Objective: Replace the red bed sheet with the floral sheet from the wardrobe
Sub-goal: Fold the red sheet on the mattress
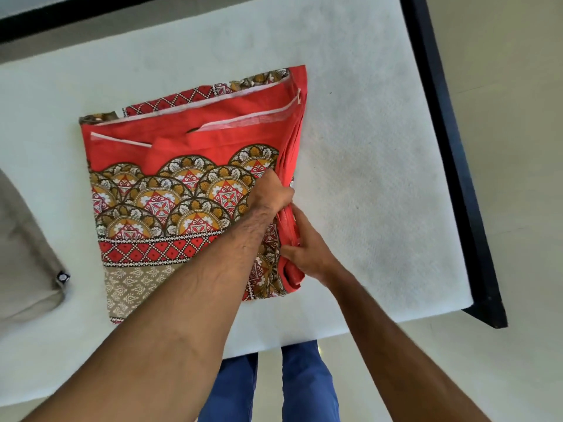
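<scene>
Folding appears to be the step in hand: the red bed sheet (189, 190), patterned with scalloped medallions and a diamond border, lies as a squarish folded stack on the bare white mattress (365, 147), toward the near right corner of the bed. Both hands work its right-hand edge, where the layers bunch into a red ridge. The left hand (271, 191), its forearm crossing over the stack, has fingers curled into the gathered edge and grips it. The right hand (304, 248), just below and touching the same ridge, pinches the layered cloth between thumb and fingers. Judgement: the old sheet is off the bed and nearly packed; the floral sheet is not in view, nor is the wardrobe, so the replacement half of the task is not yet begun. The next move likely calls for either one more fold across or a lift of the whole stack, with both hands keeping the loose layers together so the white-hemmed edges at the top do not slip out. A beige pillow (24, 254) lies at the left margin, well apart. The dark bed frame (451, 147) runs along the right side. The person's blue trousers (268, 388) stand against the near edge. Nothing obstructs the stack itself.
</scene>
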`<action>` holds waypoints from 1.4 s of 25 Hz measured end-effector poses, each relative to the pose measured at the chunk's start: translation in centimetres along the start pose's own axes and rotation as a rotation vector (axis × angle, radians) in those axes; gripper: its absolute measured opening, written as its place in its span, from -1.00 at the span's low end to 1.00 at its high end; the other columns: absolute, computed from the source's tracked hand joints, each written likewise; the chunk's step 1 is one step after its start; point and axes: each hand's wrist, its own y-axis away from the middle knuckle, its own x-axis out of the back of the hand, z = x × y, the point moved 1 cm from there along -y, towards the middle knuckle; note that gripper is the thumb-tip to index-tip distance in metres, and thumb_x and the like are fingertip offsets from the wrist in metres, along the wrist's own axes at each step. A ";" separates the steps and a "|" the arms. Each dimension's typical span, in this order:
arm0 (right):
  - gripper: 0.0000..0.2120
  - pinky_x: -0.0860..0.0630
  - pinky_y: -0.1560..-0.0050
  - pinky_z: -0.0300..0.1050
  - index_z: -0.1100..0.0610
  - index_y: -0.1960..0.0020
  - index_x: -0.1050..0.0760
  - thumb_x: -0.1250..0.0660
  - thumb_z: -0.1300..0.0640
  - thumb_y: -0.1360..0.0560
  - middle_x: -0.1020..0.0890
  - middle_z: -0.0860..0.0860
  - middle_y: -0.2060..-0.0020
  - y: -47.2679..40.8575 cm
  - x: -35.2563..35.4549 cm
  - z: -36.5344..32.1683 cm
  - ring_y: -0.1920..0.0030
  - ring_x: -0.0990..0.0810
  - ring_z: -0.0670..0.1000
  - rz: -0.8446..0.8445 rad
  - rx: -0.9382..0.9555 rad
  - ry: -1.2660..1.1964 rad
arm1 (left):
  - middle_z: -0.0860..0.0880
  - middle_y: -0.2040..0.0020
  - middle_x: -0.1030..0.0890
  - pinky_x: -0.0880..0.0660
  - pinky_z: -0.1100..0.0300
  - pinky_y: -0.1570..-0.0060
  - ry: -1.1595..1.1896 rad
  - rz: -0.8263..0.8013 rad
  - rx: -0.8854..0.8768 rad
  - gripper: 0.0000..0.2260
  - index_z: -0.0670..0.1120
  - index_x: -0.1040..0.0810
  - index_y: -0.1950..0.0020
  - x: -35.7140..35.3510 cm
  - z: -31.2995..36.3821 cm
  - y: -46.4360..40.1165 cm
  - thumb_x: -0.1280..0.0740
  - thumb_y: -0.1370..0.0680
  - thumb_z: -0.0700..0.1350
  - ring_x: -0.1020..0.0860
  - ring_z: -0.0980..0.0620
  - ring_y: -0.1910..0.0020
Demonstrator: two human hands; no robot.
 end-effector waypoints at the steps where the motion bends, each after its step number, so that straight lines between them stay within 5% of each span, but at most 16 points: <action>1: -0.04 -0.65 -0.09 0.08 -0.06 -0.63 0.06 -0.38 0.25 -0.39 -0.54 0.05 -0.27 -0.2 -0.6 -0.6 -0.11 -0.65 0.04 -0.006 0.006 -0.041 | -0.12 -0.15 -0.63 -0.56 0.05 -0.07 -0.004 -0.002 -0.026 -0.63 -0.11 -0.48 -0.26 0.8 -0.2 -0.4 -0.41 -0.48 -0.11 -0.60 -0.16 -0.09; 7: 0.00 -0.55 -0.05 0.34 -0.08 -0.63 0.11 -0.28 0.29 -0.31 -0.52 0.29 -0.25 -2.1 -8.3 -5.0 -0.10 -0.58 0.36 -0.097 0.054 -0.111 | -0.05 0.07 -0.64 -0.50 0.12 0.11 0.264 0.033 -0.107 -0.69 -0.06 -0.56 -0.16 7.9 -7.3 0.5 -0.37 -0.42 -0.19 -0.60 -0.11 0.09; 10: 0.07 -0.53 0.23 0.11 -0.14 -0.63 0.23 -0.29 0.28 -0.32 -0.61 0.11 -0.01 -2.7 -14.6 -6.0 0.23 -0.57 0.08 -0.190 0.061 -0.017 | -0.06 0.09 -0.67 -0.59 0.04 0.03 0.524 -0.003 -0.086 -0.70 -0.01 -0.53 -0.13 12.8 -14.1 2.3 -0.36 -0.44 -0.25 -0.63 -0.09 0.10; 14: 0.04 -0.45 0.29 -0.35 -0.09 -0.61 0.31 -0.33 0.29 -0.44 -0.54 -0.17 0.11 -2.7 -25.5 -7.3 0.34 -0.56 -0.27 -0.232 0.093 0.113 | 0.01 0.11 -0.62 -0.56 0.21 0.11 0.680 0.043 -0.016 -0.63 -0.02 -0.49 -0.21 18.2 -24.7 3.8 -0.37 -0.50 -0.37 -0.60 0.04 0.15; 16: 0.06 -0.55 0.20 -0.22 -0.09 -0.60 0.38 -0.33 0.23 -0.42 -0.61 -0.05 -0.02 -3.7 -31.0 -7.1 0.23 -0.61 -0.19 -0.218 0.090 0.199 | -0.09 0.00 -0.65 -0.61 0.11 -0.06 0.733 0.061 0.046 -0.62 -0.01 -0.49 -0.23 19.1 -30.2 3.3 -0.38 -0.50 -0.36 -0.64 -0.09 0.02; 19: 0.09 -0.61 -0.06 0.20 -0.14 -0.56 0.45 -0.34 0.17 -0.42 -0.61 0.23 -0.18 -6.6 -38.1 -5.0 0.01 -0.66 0.25 -0.152 -0.006 0.369 | -0.07 -0.15 -0.64 -0.55 0.05 -0.18 0.736 0.077 0.119 -0.53 -0.05 -0.45 -0.37 18.3 -37.2 1.8 -0.40 -0.50 -0.31 -0.62 -0.09 -0.12; 22: 0.14 -0.60 -0.10 0.18 -0.15 -0.54 0.49 -0.40 0.20 -0.44 -0.58 0.22 -0.18 -9.3 -41.8 -3.2 -0.03 -0.63 0.23 -0.242 -0.062 0.356 | -0.03 -0.18 -0.61 -0.52 0.12 -0.18 0.716 0.127 0.127 -0.54 -0.06 -0.43 -0.37 17.0 -41.6 0.8 -0.42 -0.50 -0.28 -0.59 -0.04 -0.14; 24: 0.05 -0.63 0.07 0.11 -0.16 -0.58 0.32 -0.42 0.24 -0.49 -0.60 0.17 -0.01 -10.6 -41.4 -3.0 0.10 -0.61 0.16 -0.373 -0.130 0.305 | -0.06 -0.18 -0.59 -0.51 0.08 -0.19 0.669 0.099 0.132 -0.56 -0.09 -0.43 -0.34 16.2 -43.2 0.3 -0.44 -0.50 -0.23 -0.58 -0.06 -0.14; 25: -0.17 -0.64 0.12 0.12 -0.01 -0.61 0.03 -0.40 0.25 -0.54 -0.62 0.11 0.05 -10.7 -40.2 -3.2 0.14 -0.63 0.17 -0.390 -0.144 0.293 | -0.10 -0.21 -0.57 -0.49 0.07 -0.19 0.600 0.088 0.120 -0.54 -0.12 -0.42 -0.35 15.8 -43.5 0.2 -0.46 -0.49 -0.19 -0.55 -0.09 -0.17; 28: -0.64 -0.64 0.14 -0.06 0.13 -0.35 -0.50 -0.32 0.26 -0.57 -0.62 0.02 -0.01 -10.2 -33.8 -4.7 0.02 -0.66 0.25 0.042 -0.002 0.423 | -0.20 -0.29 -0.49 -0.42 0.00 -0.31 0.400 0.078 0.129 -0.33 -0.15 -0.42 -0.41 15.2 -44.6 -0.4 -0.55 -0.38 0.02 -0.45 -0.18 -0.30; 31: -0.50 -0.50 -0.18 0.03 0.14 -0.36 -0.45 -0.46 0.09 -0.46 -0.51 0.11 -0.20 -11.1 -25.7 -4.5 -0.18 -0.51 0.16 0.626 0.044 0.528 | -0.06 -0.15 -0.64 -0.57 -0.01 -0.19 0.660 0.034 0.200 -0.34 -0.06 -0.54 -0.30 15.9 -44.5 -1.6 -0.56 -0.28 0.18 -0.63 -0.07 -0.11; 33: -0.28 -0.51 -0.18 0.09 0.14 -0.42 -0.34 -0.53 -0.06 -0.38 -0.54 0.06 -0.20 -12.8 -22.7 -4.2 -0.21 -0.54 0.14 0.568 -0.200 0.257 | -0.03 -0.08 -0.67 -0.61 0.01 -0.13 0.884 -0.027 0.254 -0.40 -0.08 -0.52 -0.27 17.0 -43.2 -2.5 -0.58 -0.32 0.11 -0.67 -0.03 -0.01; 35: -0.32 -0.58 0.01 -0.05 0.16 -0.37 -0.42 -0.57 -0.08 -0.38 -0.65 0.03 -0.17 -14.1 -21.9 -4.4 -0.14 -0.66 0.11 0.322 -0.321 -0.005 | -0.06 -0.04 -0.67 -0.61 0.01 -0.10 0.989 -0.026 0.308 -0.44 -0.12 -0.51 -0.24 17.6 -42.1 -3.1 -0.60 -0.35 0.05 -0.67 -0.05 0.04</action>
